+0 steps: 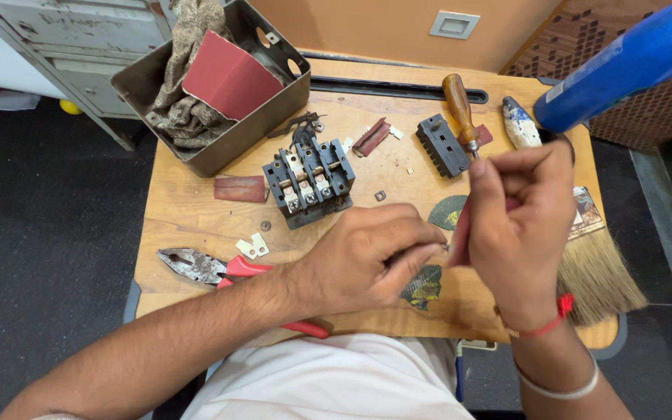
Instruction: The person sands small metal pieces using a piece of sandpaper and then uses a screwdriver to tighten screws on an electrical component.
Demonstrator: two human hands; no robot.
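- Currently: left hand [367, 260] pinching a small part, hidden by fingers, below the switch block [310, 181].
- Right hand [519, 225] closing around red sandpaper [460, 233], rubbing that part.
- Block lying dismantled; plates [252, 246] waiting below-left.

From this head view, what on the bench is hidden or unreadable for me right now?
- The small part pinched in the left hand: too small, covered by its fingers.
- What the right hand grips: mostly wrapped by the hand.
- Pliers: red handles pass under the left forearm.
- Blue cylinder: blurred, cut off by the top-right edge.
- Metal box contents: buried under cloth.
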